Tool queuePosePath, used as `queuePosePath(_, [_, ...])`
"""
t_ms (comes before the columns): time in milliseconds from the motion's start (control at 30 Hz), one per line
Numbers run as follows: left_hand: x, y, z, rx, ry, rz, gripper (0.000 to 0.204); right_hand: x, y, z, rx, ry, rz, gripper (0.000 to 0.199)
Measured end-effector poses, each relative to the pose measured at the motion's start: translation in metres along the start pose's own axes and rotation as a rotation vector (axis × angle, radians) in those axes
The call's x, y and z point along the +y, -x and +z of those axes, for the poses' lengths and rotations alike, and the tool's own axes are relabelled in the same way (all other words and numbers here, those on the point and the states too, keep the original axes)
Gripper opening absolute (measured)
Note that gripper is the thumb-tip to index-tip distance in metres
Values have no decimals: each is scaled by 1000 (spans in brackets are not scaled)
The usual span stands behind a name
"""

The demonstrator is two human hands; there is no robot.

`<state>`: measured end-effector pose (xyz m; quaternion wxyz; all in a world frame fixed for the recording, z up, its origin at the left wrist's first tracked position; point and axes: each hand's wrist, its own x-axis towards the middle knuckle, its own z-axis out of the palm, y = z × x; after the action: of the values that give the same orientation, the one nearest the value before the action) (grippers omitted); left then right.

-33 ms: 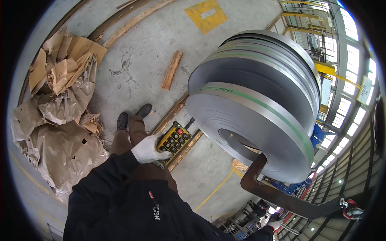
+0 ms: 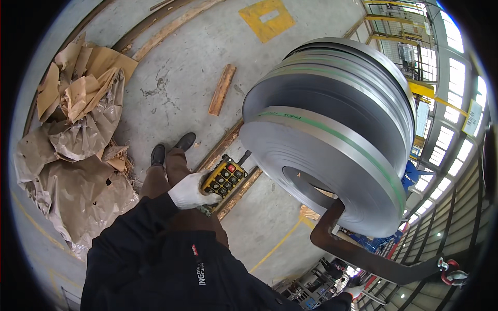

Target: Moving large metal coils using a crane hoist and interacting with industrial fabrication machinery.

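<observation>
While the big steel coil [image 2: 332,140] hangs off the brown hook arm [image 2: 363,256] threaded through its bore, the person stands looking down at a yellow button box [image 2: 224,179]. From the head view, the left hand [image 2: 189,192], in a white glove, has its grip wrapped around the near end of that box, fingers pressed to its underside and thumb lying along the edge. Whether a button is being pressed I cannot tell.

The coil sits just beyond the grip and to its right, near but not touching it, seemingly clear of the concrete floor [image 2: 181,67]. Wooden beams [image 2: 228,142] lie on the floor right below the grip, and the person's black shoes [image 2: 171,147] stand just to its left.

By the look of it, the step in hand is steering the hung coil with the box; any further move calls for small, steady presses and a watch on swing near the feet.

A loose wooden block [image 2: 222,89] lies farther out, and crumpled paper and plastic [image 2: 78,155] are heaped well to the left.

At the lower edge a dark sleeve ends in something pale, perhaps the right hand [image 2: 358,289]; its grip is too small and cut off to judge. The hook's upper part runs out of sight.
</observation>
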<state>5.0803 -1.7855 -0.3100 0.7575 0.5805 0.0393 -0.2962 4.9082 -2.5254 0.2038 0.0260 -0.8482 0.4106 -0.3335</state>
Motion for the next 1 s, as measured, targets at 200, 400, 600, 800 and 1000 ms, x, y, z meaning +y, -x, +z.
queuePosePath(200, [13,-49,-28,-6,40,-74,91,34,-2,50,-100,-313,409,61])
queuePosePath(400, [-4,-90,-60,6,253,-41,84,-32,-52,1,-57,-465,719,76])
queuePosePath(600, [5,-115,-104,-67,160,-106,76,-156,70,113,-257,246,224,65])
queuePosePath(800, [-13,-129,-175,-80,311,-219,78,-355,99,244,-317,259,-385,80])
queuePosePath(1000, [-45,-130,-225,-68,429,-278,73,-488,200,313,-367,1106,-895,100])
